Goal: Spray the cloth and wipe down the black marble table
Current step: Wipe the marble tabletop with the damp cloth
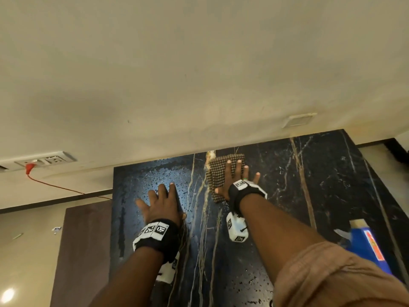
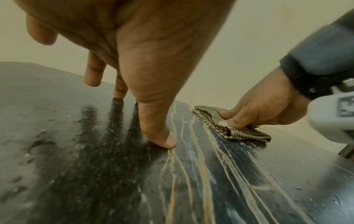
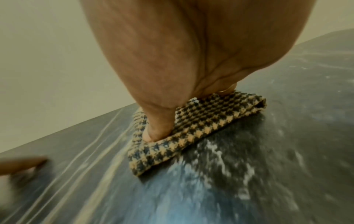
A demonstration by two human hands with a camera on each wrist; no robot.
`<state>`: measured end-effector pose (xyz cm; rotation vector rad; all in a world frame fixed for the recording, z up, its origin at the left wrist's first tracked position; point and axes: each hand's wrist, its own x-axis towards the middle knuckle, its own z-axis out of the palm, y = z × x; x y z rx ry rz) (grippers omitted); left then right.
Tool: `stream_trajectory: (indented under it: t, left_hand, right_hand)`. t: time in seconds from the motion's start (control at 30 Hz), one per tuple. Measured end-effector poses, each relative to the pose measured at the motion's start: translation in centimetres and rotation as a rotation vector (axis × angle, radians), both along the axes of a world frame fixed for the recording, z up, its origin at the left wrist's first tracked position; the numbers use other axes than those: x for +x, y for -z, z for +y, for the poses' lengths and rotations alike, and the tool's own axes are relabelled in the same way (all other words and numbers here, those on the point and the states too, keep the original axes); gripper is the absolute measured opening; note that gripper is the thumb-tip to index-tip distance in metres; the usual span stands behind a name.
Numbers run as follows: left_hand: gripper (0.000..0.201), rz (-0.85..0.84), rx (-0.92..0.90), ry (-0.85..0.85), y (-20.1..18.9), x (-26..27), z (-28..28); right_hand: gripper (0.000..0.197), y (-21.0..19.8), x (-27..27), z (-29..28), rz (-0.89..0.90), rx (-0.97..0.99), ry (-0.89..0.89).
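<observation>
The black marble table [image 1: 309, 185] has pale veins and is wet with droplets on its left half. A folded tan-and-black houndstooth cloth [image 1: 218, 171] lies on it near the far edge, by the wall. My right hand [image 1: 234, 176] presses flat on the cloth with fingers spread and straight. The right wrist view shows the thumb pushing into the cloth [image 3: 201, 125]. My left hand [image 1: 159, 202] rests on the wet marble to the cloth's left and holds nothing. In the left wrist view, its fingertips [image 2: 164, 141] touch the stone, and the cloth [image 2: 247, 134] lies under my right hand [image 2: 254, 109].
A blue box-like object [image 1: 367, 247] sits at the table's right edge. The cream wall runs along the far edge. A wall socket [image 1: 44, 161] with a red plug and cord is at the left. A brown panel [image 1: 84, 251] adjoins the table's left side.
</observation>
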<state>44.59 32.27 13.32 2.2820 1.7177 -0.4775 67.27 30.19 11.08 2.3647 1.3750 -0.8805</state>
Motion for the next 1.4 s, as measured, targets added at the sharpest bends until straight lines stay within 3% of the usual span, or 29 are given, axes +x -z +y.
stream_trajectory:
  t: [0.2,0.4,0.5,0.63,0.8,1.0,1.2,1.3,1.4]
  left_hand:
    - [0.078,-0.076,-0.039,-0.018,-1.8,-0.7,-6.0]
    - [0.074,-0.157,-0.173,-0.026,-3.2,-1.3,-14.2]
    - [0.076,-0.187,-0.22,0.024,-3.5,-0.9,-17.0]
    - [0.084,-0.201,-0.218,0.131,-3.5,0.8,-19.1]
    - [0.087,-0.234,-0.21,0.2,-4.3,4.1,-20.8]
    - [0.086,-0.23,-0.231,0.214,-5.1,6.5,-23.4]
    - [0.087,-0.192,-0.268,0.067,-5.0,8.0,-25.8]
    - [0.083,-0.174,-0.274,-0.015,-4.9,8.5,-27.6]
    - [0.081,-0.137,-0.278,-0.022,-4.6,8.8,-28.9]
  right_hand:
    - [0.109,0.3,-7.1,-7.7,0.063,0.043,-0.24]
    - [0.106,-0.3,-7.3,-18.8,0.075,0.014,-0.45]
    - [0.108,-0.1,-5.3,-24.5,0.062,-0.006,-0.529]
    - [0.107,-0.7,-0.4,-31.0,0.011,-0.072,-0.489]
    - [0.104,-2.3,5.8,-35.7,-0.034,-0.157,-0.488]
    - [0.107,-2.6,11.9,-37.8,-0.081,-0.175,-0.587]
    - [0.098,-4.0,15.1,-36.3,-0.018,-0.151,-0.641]
    - [0.081,-5.9,15.3,-33.6,0.103,0.07,-0.412]
    - [0.1,-7.9,14.6,-30.2,0.426,0.379,-0.026]
